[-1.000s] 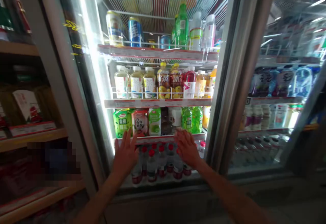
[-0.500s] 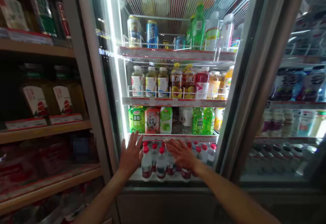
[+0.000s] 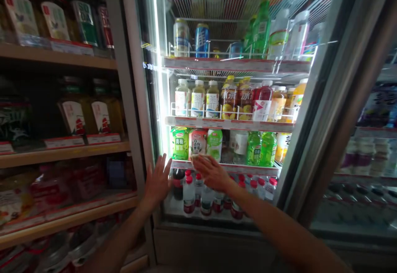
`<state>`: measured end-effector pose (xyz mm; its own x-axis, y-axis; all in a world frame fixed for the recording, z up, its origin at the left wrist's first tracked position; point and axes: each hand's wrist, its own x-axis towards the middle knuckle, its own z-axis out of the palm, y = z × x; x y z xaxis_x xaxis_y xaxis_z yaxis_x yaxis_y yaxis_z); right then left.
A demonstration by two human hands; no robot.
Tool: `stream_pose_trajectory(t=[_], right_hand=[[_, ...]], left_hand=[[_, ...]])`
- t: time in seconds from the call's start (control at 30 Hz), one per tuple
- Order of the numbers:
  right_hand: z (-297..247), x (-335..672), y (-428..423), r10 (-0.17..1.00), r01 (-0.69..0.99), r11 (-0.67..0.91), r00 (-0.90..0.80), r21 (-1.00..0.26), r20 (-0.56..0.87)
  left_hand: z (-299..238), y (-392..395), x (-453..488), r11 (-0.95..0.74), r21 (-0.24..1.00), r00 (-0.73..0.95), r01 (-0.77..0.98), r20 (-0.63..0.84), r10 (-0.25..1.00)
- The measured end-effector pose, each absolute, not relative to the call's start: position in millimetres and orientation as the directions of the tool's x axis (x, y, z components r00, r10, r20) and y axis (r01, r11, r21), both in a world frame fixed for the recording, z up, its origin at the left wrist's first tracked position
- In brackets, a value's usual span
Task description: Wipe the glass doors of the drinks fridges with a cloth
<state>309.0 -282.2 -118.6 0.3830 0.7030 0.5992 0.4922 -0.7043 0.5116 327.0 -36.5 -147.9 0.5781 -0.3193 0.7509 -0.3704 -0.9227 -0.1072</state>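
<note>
A lit drinks cooler stands before me behind a glass door (image 3: 149, 111) that shows reflections. My left hand (image 3: 156, 184) is open, its fingers spread at the door's lower left. My right hand (image 3: 212, 173) lies rather flat, fingers together, over a pale cloth (image 3: 198, 156) that barely shows at the fingertips. Behind the glass near that hand are a pink-labelled bottle (image 3: 197, 142) and a green bottle (image 3: 214, 141). Small red-capped bottles (image 3: 189, 196) stand below, partly hidden by my right arm.
A wooden shelf unit (image 3: 62, 157) with bottles and packets runs along the left. The metal door frame (image 3: 341, 111) slopes down on the right, with another drinks cooler (image 3: 369, 178) beyond it. Cans and bottles fill the racks above.
The view has turned left, so the cooler sits further right in the picture. My right hand has slid left and slightly up across the glass. My left hand has shifted left too.
</note>
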Motion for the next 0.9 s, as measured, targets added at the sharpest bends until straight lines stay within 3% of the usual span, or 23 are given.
stream_pose_trajectory(t=[0.13,0.33,0.57,0.8,0.9], right_hand=[[-79,324,-258,0.556,0.424,-0.815,0.374,0.396,0.742],[-135,328,-231,0.799,0.623,-0.574,0.281,0.532,0.532],[-88,350,-175,0.615,0.559,-0.738,0.327,0.378,0.718],[-159,339,-193,0.847,0.685,-0.496,0.245,0.533,0.472],[-121,341,-210,0.784,0.633,-0.584,0.278,0.508,0.555]], left_hand=[[-141,-31,326,-0.939,-0.095,0.631,-0.33,0.718,-0.294],[-143,-18,321,-0.96,-0.092,0.68,-0.265,0.688,-0.253],[-131,-2,321,-0.983,0.008,0.691,-0.186,0.712,-0.124],[-134,19,315,-0.983,-0.016,0.691,-0.181,0.709,-0.139],[-128,13,316,-0.979,-0.035,0.688,-0.202,0.706,-0.168]])
